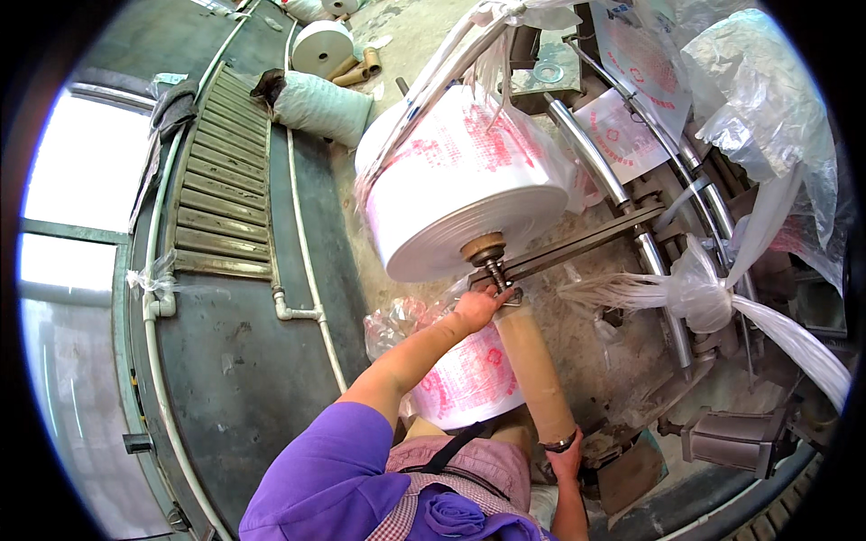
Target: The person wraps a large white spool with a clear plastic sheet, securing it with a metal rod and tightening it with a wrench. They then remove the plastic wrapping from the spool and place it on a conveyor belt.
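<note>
Green-painted wall (pixel 244 370) fills the left side of the head view, with a ribbed radiator (pixel 221 185) and white pipes (pixel 305 234) along it; worn concrete floor (pixel 415 36) lies beyond, where a pale stuffed sack (pixel 320 104) leans near the wall. On the right stand metal rollers (pixel 588 153) of a machine, with clear film (pixel 699 293) knotted and hanging about them.

At the middle, a large roll of white film with red print (pixel 460 180) faces the person, a brown core plug (pixel 481 249) in its end and a threaded shaft (pixel 493 270) coming out of it. Below, in line with that shaft, is the bare cardboard tube (pixel 534 365), slanting down toward the person. Left hand (pixel 481 308): its fingers curl around the metal fitting (pixel 511 298) at the tube's upper end. Right hand (pixel 566 458): it is at the lower end, fingers mostly hidden, so I cannot tell how firmly they close. A smaller printed roll (pixel 465 379) sits by the person's legs.

As I judge it, the large roll is already seated on its shaft; the tube carries no film, and fastening or freeing that fitting looks unfinished.
</note>
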A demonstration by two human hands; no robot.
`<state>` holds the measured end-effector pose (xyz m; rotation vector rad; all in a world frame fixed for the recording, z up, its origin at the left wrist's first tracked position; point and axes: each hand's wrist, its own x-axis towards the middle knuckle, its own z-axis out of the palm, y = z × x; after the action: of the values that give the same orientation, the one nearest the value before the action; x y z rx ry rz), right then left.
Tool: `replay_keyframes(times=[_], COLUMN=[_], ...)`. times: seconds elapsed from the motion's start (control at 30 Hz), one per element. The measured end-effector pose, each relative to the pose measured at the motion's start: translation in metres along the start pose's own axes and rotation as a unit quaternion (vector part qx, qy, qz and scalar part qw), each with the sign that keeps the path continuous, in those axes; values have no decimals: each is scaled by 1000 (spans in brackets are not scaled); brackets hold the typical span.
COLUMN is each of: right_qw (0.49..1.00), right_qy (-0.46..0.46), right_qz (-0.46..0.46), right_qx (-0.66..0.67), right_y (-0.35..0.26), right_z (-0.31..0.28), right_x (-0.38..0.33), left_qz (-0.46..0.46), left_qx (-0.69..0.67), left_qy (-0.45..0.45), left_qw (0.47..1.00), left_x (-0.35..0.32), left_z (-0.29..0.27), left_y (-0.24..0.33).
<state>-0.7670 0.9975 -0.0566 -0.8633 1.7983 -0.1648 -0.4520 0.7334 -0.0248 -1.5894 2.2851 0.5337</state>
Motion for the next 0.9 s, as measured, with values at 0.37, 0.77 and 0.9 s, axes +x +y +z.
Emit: replay_keyframes(times=[0.37, 0.77, 0.9], right_qw=[999, 993, 991], right_qy=[13, 65, 87], right_qz=[14, 6, 36], right_qx=[-26, -100, -95], right_y=[2, -14, -11], right_z=[4, -8, -14], right_x=[-1, -34, -81], left_qz=[13, 74, 111], left_qx=[-15, 5, -25], left_qy=[-77, -65, -35], left_qw=[997, 995, 993], left_x=[4, 6, -17], left_z=[6, -25, -44], left_y=[-6, -7, 5])
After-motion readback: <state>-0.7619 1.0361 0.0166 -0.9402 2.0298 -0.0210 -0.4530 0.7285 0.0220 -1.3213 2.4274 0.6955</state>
